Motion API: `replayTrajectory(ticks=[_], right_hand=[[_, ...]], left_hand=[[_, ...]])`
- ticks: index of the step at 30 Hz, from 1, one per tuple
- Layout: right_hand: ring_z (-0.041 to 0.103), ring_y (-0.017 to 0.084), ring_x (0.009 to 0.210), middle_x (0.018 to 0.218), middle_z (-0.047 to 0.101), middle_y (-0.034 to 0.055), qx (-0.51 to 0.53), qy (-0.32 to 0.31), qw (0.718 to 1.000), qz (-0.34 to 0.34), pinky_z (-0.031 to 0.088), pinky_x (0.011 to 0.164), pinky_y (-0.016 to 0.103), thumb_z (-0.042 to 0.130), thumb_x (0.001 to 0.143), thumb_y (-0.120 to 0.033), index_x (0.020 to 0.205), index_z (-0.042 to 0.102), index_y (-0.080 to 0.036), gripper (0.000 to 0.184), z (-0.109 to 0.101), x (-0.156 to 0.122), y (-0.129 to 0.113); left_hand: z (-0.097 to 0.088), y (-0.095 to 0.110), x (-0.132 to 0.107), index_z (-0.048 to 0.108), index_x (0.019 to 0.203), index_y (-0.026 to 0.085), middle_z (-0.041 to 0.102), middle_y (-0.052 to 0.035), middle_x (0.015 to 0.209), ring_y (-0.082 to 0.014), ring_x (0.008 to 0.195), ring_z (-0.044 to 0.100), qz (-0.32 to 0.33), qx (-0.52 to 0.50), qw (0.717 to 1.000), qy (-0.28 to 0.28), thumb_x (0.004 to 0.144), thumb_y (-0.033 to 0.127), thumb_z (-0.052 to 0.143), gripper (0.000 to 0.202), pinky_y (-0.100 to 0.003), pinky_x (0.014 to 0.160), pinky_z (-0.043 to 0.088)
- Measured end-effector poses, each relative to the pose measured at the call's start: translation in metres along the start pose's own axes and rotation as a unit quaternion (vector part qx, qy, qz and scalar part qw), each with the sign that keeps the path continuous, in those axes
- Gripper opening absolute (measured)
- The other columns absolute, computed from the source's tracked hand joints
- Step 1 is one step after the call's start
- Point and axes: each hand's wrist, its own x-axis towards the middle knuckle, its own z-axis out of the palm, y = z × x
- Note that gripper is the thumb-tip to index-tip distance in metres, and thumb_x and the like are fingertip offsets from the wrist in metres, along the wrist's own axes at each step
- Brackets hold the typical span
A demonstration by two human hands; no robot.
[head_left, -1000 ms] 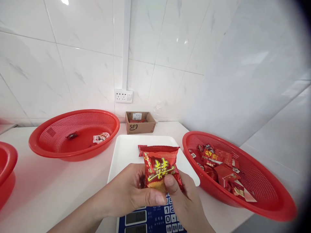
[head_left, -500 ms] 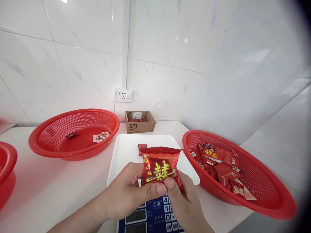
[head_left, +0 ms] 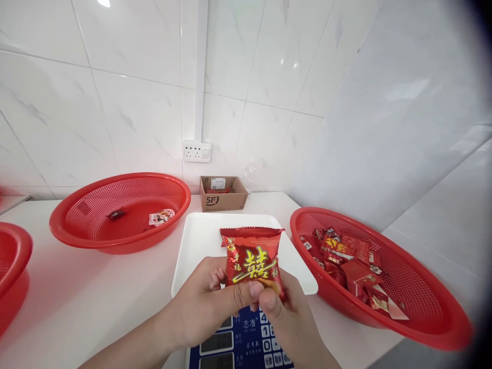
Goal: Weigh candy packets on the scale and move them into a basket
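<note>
Both hands hold one red snack packet (head_left: 252, 259) with yellow characters, upright above the white scale tray (head_left: 200, 241). My left hand (head_left: 209, 302) pinches its lower left edge between thumb and fingers. On the lower right edge my right hand (head_left: 290, 318) does the same, its thumb on the front of the packet. Part of another small red packet shows just behind it on the tray, mostly hidden. The blue scale panel (head_left: 238, 343) with its displays and keys lies under my hands.
A red mesh basket (head_left: 418, 323) at the right holds several red packets. A second red basket (head_left: 119, 246) at the left holds two small sweets. A third red basket (head_left: 11, 256) shows at the far left edge. A small cardboard box (head_left: 223, 197) stands against the tiled wall.
The packet has risen slightly and tilted a little in my hands. Both thumbs have shifted closer together along its lower edge.
</note>
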Motion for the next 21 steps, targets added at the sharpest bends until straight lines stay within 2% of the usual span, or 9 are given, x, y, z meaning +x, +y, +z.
replayTrajectory(ticks=[4, 8, 10, 13, 17, 21], right_hand=[[0.059, 0.019, 0.059, 0.061, 0.062, 0.0041, 0.020, -0.009, 1.000, 0.006, 0.048, 0.051, 0.026, 0.050, 0.073, -0.072, 0.077, 0.069, -0.020, 0.055, 0.001, 0.001, -0.001], [0.062, 0.020, 0.064, 0.067, 0.067, 0.0041, -0.018, 0.046, 0.999, -0.001, 0.053, 0.064, 0.029, 0.051, 0.081, -0.060, 0.076, 0.069, -0.021, 0.043, 0.002, 0.000, -0.005], [0.063, 0.020, 0.068, 0.071, 0.068, 0.0041, -0.034, 0.074, 0.997, -0.013, 0.053, 0.068, 0.030, 0.053, 0.082, -0.055, 0.081, 0.069, -0.020, 0.039, 0.003, 0.000, -0.006], [0.063, 0.020, 0.072, 0.077, 0.069, 0.0052, -0.060, 0.085, 0.994, -0.028, 0.053, 0.069, 0.029, 0.054, 0.082, -0.051, 0.086, 0.069, -0.019, 0.036, 0.005, 0.000, -0.007], [0.060, 0.017, 0.062, 0.070, 0.067, 0.0030, -0.071, 0.033, 0.996, -0.048, 0.050, 0.058, 0.025, 0.052, 0.085, -0.046, 0.084, 0.070, -0.018, 0.033, 0.005, 0.002, -0.009], [0.059, 0.015, 0.062, 0.071, 0.066, 0.0011, -0.051, -0.017, 0.997, -0.056, 0.048, 0.058, 0.023, 0.053, 0.085, -0.042, 0.086, 0.070, -0.020, 0.028, 0.003, 0.003, -0.008]], left_hand=[[-0.004, 0.000, 0.001, 0.067, 0.074, 0.016, 0.049, 0.0020, 0.065, -0.0081, 0.059, 0.042, -0.002, 0.031, 0.999, -0.019, 0.082, 0.039, 0.061, 0.025, -0.019, 0.060, 0.040], [-0.008, 0.003, 0.000, 0.068, 0.092, 0.017, 0.060, -0.0025, 0.080, -0.0152, 0.079, 0.053, 0.009, 0.037, 0.997, -0.061, 0.083, 0.048, 0.056, 0.034, -0.027, 0.079, 0.044], [-0.009, 0.004, -0.001, 0.066, 0.101, 0.018, 0.063, -0.0047, 0.091, -0.0189, 0.089, 0.055, 0.015, 0.054, 0.997, -0.062, 0.083, 0.051, 0.054, 0.039, -0.031, 0.085, 0.043], [-0.011, 0.005, -0.003, 0.066, 0.105, 0.018, 0.065, -0.0061, 0.100, -0.0208, 0.092, 0.056, 0.026, 0.093, 0.994, -0.047, 0.085, 0.052, 0.050, 0.043, -0.031, 0.085, 0.044], [-0.012, 0.004, -0.002, 0.065, 0.107, 0.016, 0.066, -0.0067, 0.100, -0.0208, 0.090, 0.057, 0.032, 0.123, 0.992, -0.011, 0.086, 0.054, 0.047, 0.048, -0.028, 0.079, 0.045], [-0.013, 0.002, 0.000, 0.066, 0.106, 0.017, 0.067, -0.0056, 0.098, -0.0182, 0.086, 0.059, 0.017, 0.114, 0.993, 0.025, 0.087, 0.052, 0.047, 0.045, -0.024, 0.074, 0.046]])
